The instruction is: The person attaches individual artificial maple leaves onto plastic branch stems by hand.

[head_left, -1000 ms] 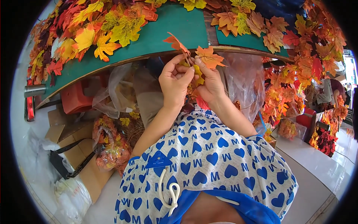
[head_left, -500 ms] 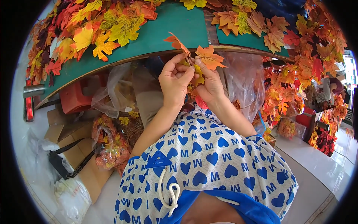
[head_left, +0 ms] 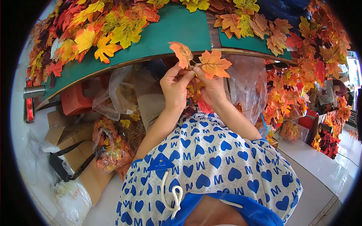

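Just in front of the green table's near edge, my two hands come together on an artificial maple leaf garland. My left hand is closed, thumb and fingers pinching its thin stem beneath a curled orange leaf. Fingertips nearly touching it, my right hand also pinches the stem, and a flat orange leaf stands above its fingers. More leaves hang between my wrists, a red one among them. My fingers hide the exact spot where the stems meet.
Yellow, orange and red leaves are heaped along the green table. Clear plastic bags hang below its edge. A red stool, a bag of leaves and a cardboard box sit lower left. Leaf garlands hang at right.
The curled orange leaf has turned to show more of its face. My right fingers have shifted, and the flat orange leaf sits slightly lower. The yellow leaf between my hands is now mostly hidden.
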A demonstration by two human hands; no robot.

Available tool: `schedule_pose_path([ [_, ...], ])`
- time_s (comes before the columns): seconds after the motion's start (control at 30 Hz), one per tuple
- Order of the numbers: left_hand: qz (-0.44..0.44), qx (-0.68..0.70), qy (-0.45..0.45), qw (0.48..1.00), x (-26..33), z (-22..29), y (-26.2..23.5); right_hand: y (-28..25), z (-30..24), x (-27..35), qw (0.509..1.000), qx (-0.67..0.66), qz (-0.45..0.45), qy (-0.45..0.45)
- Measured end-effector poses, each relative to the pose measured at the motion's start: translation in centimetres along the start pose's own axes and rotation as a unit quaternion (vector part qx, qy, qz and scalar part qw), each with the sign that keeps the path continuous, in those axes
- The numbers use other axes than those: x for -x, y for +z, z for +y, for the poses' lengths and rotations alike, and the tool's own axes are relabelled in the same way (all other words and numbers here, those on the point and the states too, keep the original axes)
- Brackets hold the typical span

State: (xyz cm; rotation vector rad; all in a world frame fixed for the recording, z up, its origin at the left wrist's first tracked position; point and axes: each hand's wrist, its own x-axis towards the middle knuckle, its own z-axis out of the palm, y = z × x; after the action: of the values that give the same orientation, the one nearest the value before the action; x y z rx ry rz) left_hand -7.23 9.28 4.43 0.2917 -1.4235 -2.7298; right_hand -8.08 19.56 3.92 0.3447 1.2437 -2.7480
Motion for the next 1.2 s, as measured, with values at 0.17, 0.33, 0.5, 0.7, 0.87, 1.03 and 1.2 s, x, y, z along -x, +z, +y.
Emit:
schedule_pose_path([
  [0.17,0.002,-0.051,-0.009,0.999,0.2,-0.7,-0.4,-1.3,0.3,0.5,1.000,-0.016,-0.019,0.015],
  [0.33,-0.026,-0.031,0.041,0.998,0.1,-0.8,-0.2,-2.1,1.4,0.2,1.000,-0.017,0.011,0.001],
  [0.5,-0.022,-0.071,0.111,0.991,-0.6,-0.9,-0.9,-0.8,0.5,1.2,0.998,0.064,0.004,-0.013],
  [0.7,-0.064,-0.102,-0.048,0.992,-2.6,-0.3,-1.6,-2.7,0.8,-1.5,0.994,0.107,-0.036,-0.010],
  [0.87,-0.132,-0.104,-0.183,0.969,-5.1,1.2,-4.9,-2.2,-1.4,-1.2,0.977,0.183,-0.106,-0.004],
  [1.03,-0.106,0.096,-0.235,0.962,-4.5,1.5,-3.1,-2.1,-1.8,-0.5,0.885,0.404,-0.177,-0.149],
  [1.2,-0.277,0.192,-0.256,0.906,-4.2,1.3,-3.6,-3.1,-2.1,0.6,0.838,0.463,-0.156,-0.243],
])
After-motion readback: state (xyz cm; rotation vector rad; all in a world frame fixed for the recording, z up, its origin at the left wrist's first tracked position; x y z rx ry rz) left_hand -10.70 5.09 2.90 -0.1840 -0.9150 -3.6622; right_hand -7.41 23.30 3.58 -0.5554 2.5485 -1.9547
